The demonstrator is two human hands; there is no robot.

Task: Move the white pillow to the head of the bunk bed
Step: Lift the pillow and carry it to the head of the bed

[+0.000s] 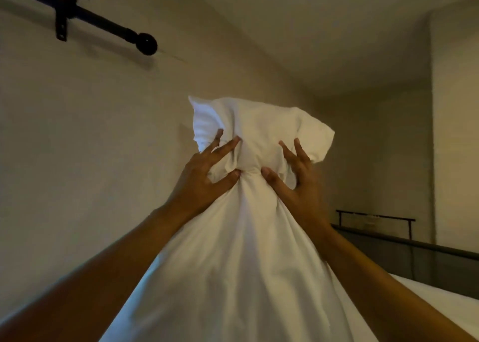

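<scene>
Two bare hands held the white pillow (pixel 248 212) up in front of the camera, in the middle of the scene and raised against the pale wall (pixel 90 147) behind. The left hand (pixel 199 178) gripped it from the left side, the fingers spread and curled into the cloth, the thumb pressed in low near the middle. The right hand (pixel 298 183) gripped it from the right side in the same way, fingers splayed and dug into the fabric, thumb tip close to the left thumb, the two nearly touching. Between the thumbs the cloth was bunched into a tight waist, with folds running out from it. Above the hands the far end of the pillow bulged out, its corners pointing up left and right. Below the hands the cloth widened and fell toward the near edge of the view, between the two forearms.

At the upper left a dark curtain rod (pixel 103 20) with a round end knob sat on a bracket fixed to the wall. At the far right a dark bed rail (pixel 375 216) ran low along the wall, and near it a strip of white mattress (pixel 440 297) showed at the lower right.
</scene>
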